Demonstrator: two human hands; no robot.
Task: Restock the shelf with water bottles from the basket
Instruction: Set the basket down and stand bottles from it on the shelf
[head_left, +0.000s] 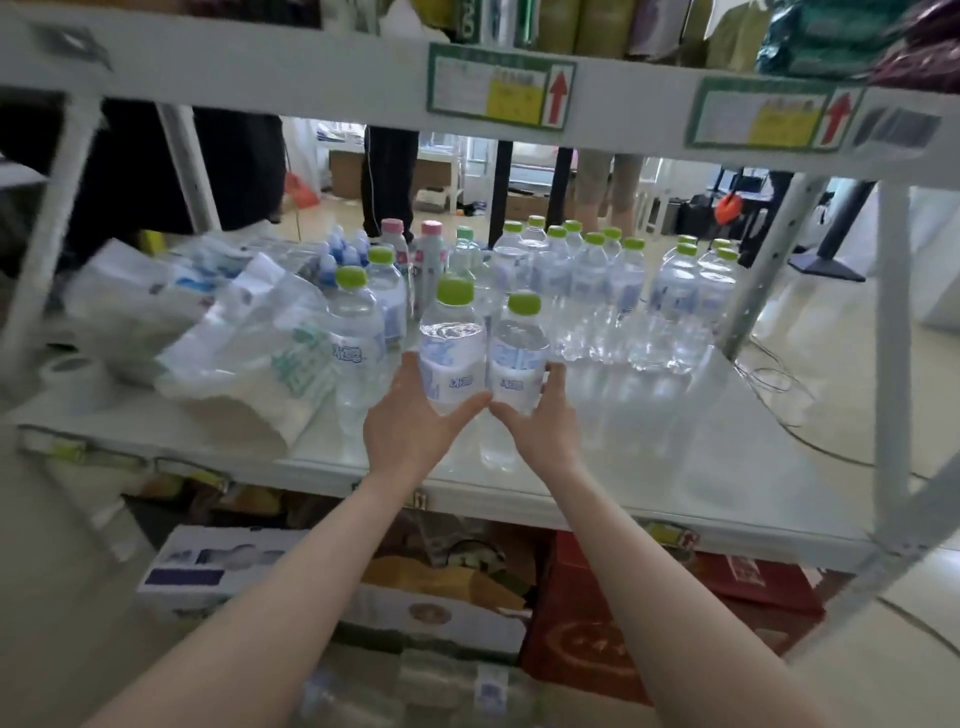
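Note:
My left hand (410, 421) grips a clear water bottle with a green cap (453, 343) around its lower body. Beside it, my right hand (545, 421) grips a second green-capped bottle (519, 358). Both bottles stand upright, side by side and touching, at the middle front of the white shelf board (727, 457). Behind them, rows of several more green-capped water bottles (597, 291) fill the back of the shelf. Another bottle of the same kind (356, 332) stands just left of my left hand. No basket is in view.
White plastic bags (249, 343) lie on the shelf's left half, with a paper roll (78, 374) at the far left. Pink-capped bottles (431, 249) stand at the back. Grey uprights (893, 332) frame the right side. Cartons (597, 623) sit on the lower level.

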